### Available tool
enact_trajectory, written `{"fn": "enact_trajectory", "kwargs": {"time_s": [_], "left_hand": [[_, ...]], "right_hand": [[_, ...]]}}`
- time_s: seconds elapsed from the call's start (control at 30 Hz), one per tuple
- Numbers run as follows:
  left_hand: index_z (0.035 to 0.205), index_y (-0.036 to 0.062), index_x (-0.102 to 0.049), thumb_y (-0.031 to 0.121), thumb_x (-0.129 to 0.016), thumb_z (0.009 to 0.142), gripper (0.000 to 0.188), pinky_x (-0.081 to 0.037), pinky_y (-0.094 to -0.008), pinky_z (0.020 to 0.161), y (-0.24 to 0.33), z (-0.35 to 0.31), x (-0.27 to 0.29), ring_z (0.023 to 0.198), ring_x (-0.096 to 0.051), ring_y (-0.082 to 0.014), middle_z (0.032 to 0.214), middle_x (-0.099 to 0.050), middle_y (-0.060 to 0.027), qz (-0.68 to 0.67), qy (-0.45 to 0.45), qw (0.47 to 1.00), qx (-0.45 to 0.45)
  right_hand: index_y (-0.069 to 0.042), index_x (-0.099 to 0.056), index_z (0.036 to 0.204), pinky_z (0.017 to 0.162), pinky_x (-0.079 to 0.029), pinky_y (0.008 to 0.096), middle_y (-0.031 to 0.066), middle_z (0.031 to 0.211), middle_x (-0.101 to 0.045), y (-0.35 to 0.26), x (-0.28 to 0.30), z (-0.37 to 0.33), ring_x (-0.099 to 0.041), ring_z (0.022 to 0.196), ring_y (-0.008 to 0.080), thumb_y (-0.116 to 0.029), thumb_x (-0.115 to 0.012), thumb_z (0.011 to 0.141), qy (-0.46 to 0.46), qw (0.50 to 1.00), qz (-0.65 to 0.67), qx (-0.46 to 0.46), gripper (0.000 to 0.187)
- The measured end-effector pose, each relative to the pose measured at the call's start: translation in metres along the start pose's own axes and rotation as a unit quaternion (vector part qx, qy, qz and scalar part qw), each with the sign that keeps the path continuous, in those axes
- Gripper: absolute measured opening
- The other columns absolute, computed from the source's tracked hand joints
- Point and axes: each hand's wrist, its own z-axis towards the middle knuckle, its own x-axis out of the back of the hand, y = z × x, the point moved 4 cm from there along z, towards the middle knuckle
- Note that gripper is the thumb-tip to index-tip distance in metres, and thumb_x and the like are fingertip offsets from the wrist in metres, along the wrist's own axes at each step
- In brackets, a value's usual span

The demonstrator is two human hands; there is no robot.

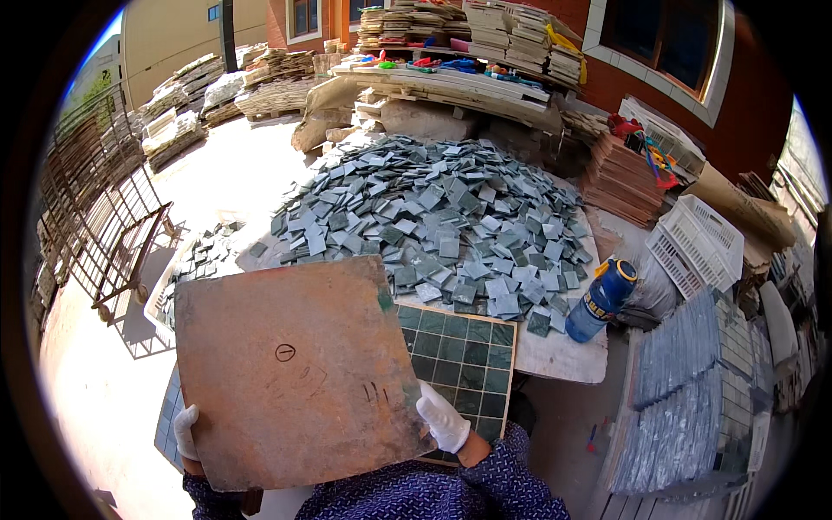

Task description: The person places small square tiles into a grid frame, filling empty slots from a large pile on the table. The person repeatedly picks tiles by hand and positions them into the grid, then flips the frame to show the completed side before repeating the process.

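A square reddish-brown board point(295, 390), marked with a small circle and a few strokes, is held up in front of me, slightly tilted. My left hand point(185, 432), in a white glove, grips its lower left edge. On its right edge is my right hand point(444, 418), also white-gloved, thumb against the face; the other fingers are partly hidden. Behind the board lies a grid of dark green square tiles point(451, 348) with a pale wooden edge, partly covered. A corner of bluish tile sheet point(167, 416) shows past the board's left side.
A large heap of loose grey-green tiles point(433, 225) covers the table point(582, 357). A blue bottle point(601, 300) stands at its right edge. White crates point(696, 243) and wrapped tile stacks point(676, 407) are on the right. On the left stands a wheeled metal rack point(113, 208).
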Motion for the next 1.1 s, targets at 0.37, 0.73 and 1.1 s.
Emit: {"fn": "enact_trajectory", "kwargs": {"time_s": [0.37, 0.73, 1.1], "left_hand": [[0.107, -0.0071, -0.064, 0.037, -0.066, 0.088, 0.048, -0.05, -0.0287, 0.071, -0.218, 0.061, -0.036, 0.078, -0.061, -0.0121, 0.088, -0.067, -0.0038, 0.25, -0.184, 0.925, 0.218], [0.086, -0.0017, -0.068, 0.052, -0.06, 0.087, 0.055, -0.05, -0.0382, 0.067, -0.245, 0.114, -0.053, 0.07, -0.067, -0.0255, 0.073, -0.067, -0.0193, 0.688, -0.21, 0.689, 0.084], [0.121, -0.0051, -0.056, 0.03, -0.062, 0.09, 0.047, -0.052, -0.0326, 0.084, -0.27, 0.109, -0.055, 0.094, -0.064, -0.0218, 0.11, -0.065, -0.0133, 0.102, -0.201, 0.899, 0.377]], "right_hand": [[0.001, -0.057, 0.09, 0.065, -0.048, 0.0438, 0.0231, 0.078, -0.062, -0.002, 0.098, -0.168, -0.063, 0.073, 0.0362, -0.038, -0.06, 0.087, 0.396, 0.819, -0.337, -0.242, 0.04], [0.001, -0.061, 0.094, 0.082, -0.047, 0.0516, 0.0303, 0.097, -0.063, -0.009, 0.122, -0.13, -0.059, 0.096, 0.0473, -0.054, -0.047, 0.091, 0.291, 0.702, -0.534, -0.371, 0.056], [-0.004, -0.057, 0.124, 0.081, -0.045, 0.0301, 0.0014, 0.112, -0.062, 0.035, 0.161, -0.096, -0.057, 0.096, 0.0157, -0.041, -0.064, 0.088, 0.369, 0.899, -0.029, -0.234, 0.051]]}}
